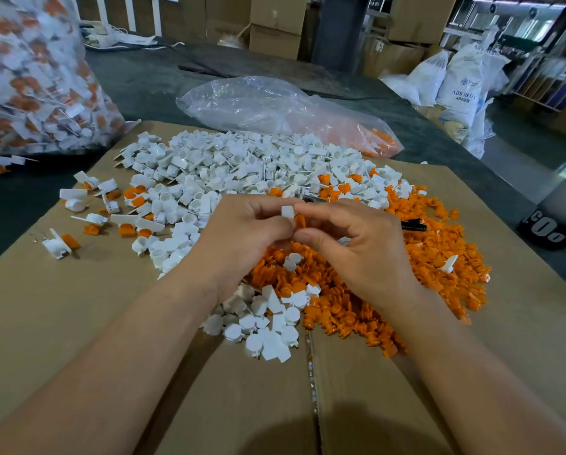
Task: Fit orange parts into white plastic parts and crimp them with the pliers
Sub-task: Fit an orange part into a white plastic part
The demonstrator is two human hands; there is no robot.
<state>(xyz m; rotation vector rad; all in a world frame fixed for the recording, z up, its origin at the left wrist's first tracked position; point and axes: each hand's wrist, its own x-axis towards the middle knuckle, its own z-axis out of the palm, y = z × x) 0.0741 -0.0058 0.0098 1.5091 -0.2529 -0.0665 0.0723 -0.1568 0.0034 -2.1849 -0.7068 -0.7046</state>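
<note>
Head view has your two hands together over the heaps, fingertips meeting. Your left hand (242, 224) pinches the white part (287, 212) and your right hand (350, 238) pinches the orange part (299, 221) just beside it. The two pieces touch, but your fingers hide whether the orange one is seated yet.

The likeliest slip from here is a skewed fit. If you push the orange part in tilted, it may jam half-home or pop out and vanish into the orange pile (422, 257) directly below. A piece that is not fully in would probably crimp crooked. You will also have to free one hand for the pliers (413, 226), which lie behind your right hand on the heap, mostly hidden, so the joined pair could shift or come apart while one hand alone carries it. Loose pieces crowd the tool, and one might ride up with it.

The white part shows only a small squarish face between your fingertips. The orange part is a rounded nub below and right of it, glossy and smooth, so likely slippery. Both match the white pile (242, 165) and the orange pile on the cardboard (78, 323). Joined pieces (91, 221) lie scattered to your left.
</note>
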